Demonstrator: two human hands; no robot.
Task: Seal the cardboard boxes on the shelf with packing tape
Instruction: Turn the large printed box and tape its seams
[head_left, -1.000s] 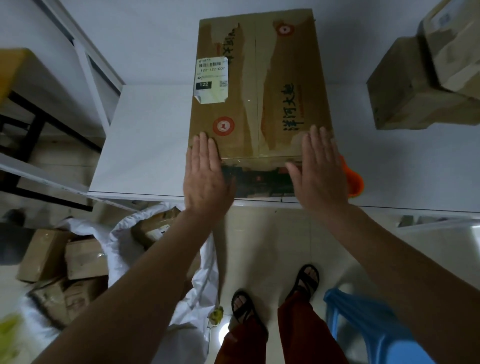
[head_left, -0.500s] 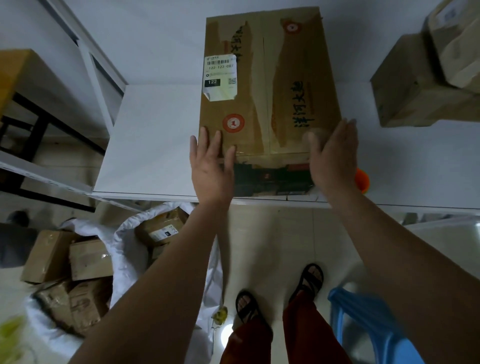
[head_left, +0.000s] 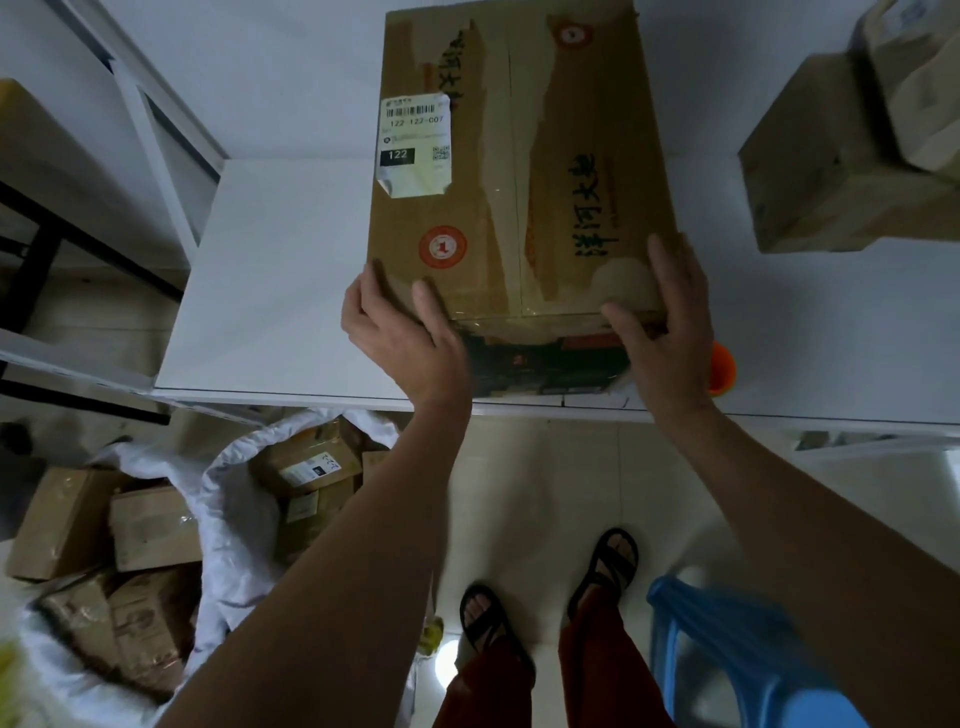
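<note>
A large brown cardboard box (head_left: 519, 156) with black characters, red round stamps and a white shipping label (head_left: 415, 145) stands on the white shelf (head_left: 275, 291), its near end at the shelf's front edge. Clear tape runs along its top seam. My left hand (head_left: 402, 332) grips the box's near left corner, thumb on top and fingers down the side. My right hand (head_left: 665, 322) grips the near right corner the same way. An orange tape dispenser (head_left: 722, 366) peeks out on the shelf just right of my right hand, mostly hidden.
More cardboard boxes (head_left: 852, 156) are stacked at the shelf's right. On the floor at the left, a white sack (head_left: 234, 499) holds several parcels (head_left: 306, 467). A blue plastic stool (head_left: 748, 654) stands by my sandalled feet (head_left: 608, 561). A dark-framed table (head_left: 31, 218) is at far left.
Both hands lay flat on the box's near top a second ago. They have slid outward to the near corners and now curl round them. The view has shifted slightly.
</note>
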